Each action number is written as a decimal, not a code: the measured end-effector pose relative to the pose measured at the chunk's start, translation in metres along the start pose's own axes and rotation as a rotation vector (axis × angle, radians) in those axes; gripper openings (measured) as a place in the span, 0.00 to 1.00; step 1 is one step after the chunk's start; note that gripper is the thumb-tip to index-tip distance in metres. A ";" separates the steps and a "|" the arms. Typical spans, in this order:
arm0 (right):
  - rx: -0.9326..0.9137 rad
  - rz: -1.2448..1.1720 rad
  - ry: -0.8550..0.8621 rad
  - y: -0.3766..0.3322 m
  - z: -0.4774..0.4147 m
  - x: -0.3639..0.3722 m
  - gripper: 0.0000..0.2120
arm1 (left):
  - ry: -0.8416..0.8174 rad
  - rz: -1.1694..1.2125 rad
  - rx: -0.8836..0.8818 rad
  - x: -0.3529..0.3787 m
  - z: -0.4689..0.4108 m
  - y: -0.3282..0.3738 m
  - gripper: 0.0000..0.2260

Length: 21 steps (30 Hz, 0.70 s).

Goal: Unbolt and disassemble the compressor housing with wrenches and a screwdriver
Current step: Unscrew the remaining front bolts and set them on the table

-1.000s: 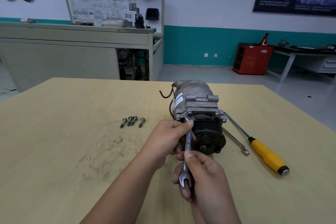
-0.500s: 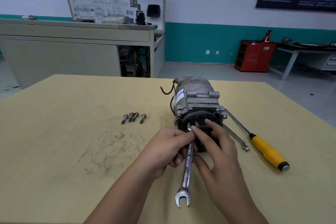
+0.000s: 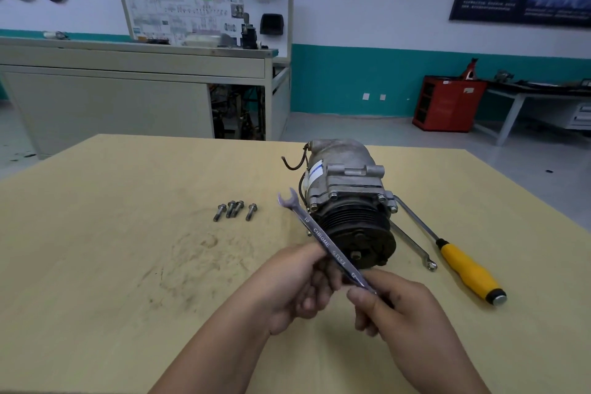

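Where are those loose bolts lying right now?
In the head view, the four loose bolts lie in a short row on the table, left of the compressor and farther from the person than the left hand.

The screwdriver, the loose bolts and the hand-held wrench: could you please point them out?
screwdriver (image 3: 470,272), head view, on its yellow handle.
loose bolts (image 3: 231,209), head view, on the second bolt from the left.
hand-held wrench (image 3: 321,238), head view, on its lettered shank.

Four bolts (image 3: 235,210) left of compressor (image 3: 347,198), screwdriver (image 3: 460,261) right
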State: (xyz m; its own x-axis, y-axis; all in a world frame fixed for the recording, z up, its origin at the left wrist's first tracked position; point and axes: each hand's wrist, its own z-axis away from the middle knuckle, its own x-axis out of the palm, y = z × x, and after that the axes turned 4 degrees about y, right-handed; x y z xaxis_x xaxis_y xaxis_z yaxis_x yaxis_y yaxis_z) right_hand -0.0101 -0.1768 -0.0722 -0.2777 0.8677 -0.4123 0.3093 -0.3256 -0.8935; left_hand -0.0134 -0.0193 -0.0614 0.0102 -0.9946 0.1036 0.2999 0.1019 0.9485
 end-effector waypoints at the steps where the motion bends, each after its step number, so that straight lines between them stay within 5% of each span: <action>1: 0.087 -0.051 0.040 0.000 0.002 -0.001 0.13 | 0.074 0.014 0.060 0.001 -0.001 -0.002 0.23; 8: 0.200 -0.119 0.177 -0.008 0.017 0.000 0.12 | 0.160 0.040 0.297 0.014 -0.009 -0.006 0.16; 21: 0.229 -0.326 0.236 -0.012 0.010 0.000 0.15 | 0.212 0.046 0.295 0.024 -0.020 0.008 0.14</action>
State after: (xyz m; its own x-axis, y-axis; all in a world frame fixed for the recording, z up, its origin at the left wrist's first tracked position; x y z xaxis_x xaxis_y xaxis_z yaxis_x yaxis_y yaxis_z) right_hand -0.0228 -0.1767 -0.0631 -0.1039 0.9917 -0.0752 0.0242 -0.0730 -0.9970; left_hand 0.0088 -0.0429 -0.0573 0.2244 -0.9679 0.1132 0.0072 0.1178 0.9930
